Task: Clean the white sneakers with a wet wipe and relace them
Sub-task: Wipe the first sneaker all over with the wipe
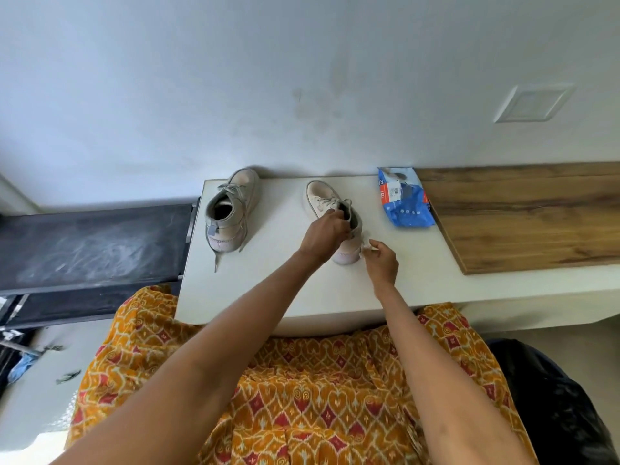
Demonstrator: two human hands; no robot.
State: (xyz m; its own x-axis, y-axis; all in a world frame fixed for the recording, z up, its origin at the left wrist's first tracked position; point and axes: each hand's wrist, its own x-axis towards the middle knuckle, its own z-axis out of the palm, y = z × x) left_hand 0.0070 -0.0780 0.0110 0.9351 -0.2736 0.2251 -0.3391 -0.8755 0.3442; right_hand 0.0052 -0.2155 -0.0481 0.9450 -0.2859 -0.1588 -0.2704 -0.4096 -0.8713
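Two white sneakers stand on a white table. The left sneaker sits near the table's far left corner, its lace hanging loose toward me. My left hand grips the collar of the right sneaker, fingers curled over its opening. Just to the right of that shoe's heel, my right hand pinches a small white wet wipe against the heel side. The heel is partly hidden by my left hand.
A blue wet-wipe pack lies at the back right of the sneakers. A wooden board covers the table's right part. A dark bench stands to the left, a wall behind. My patterned orange clothing fills the foreground.
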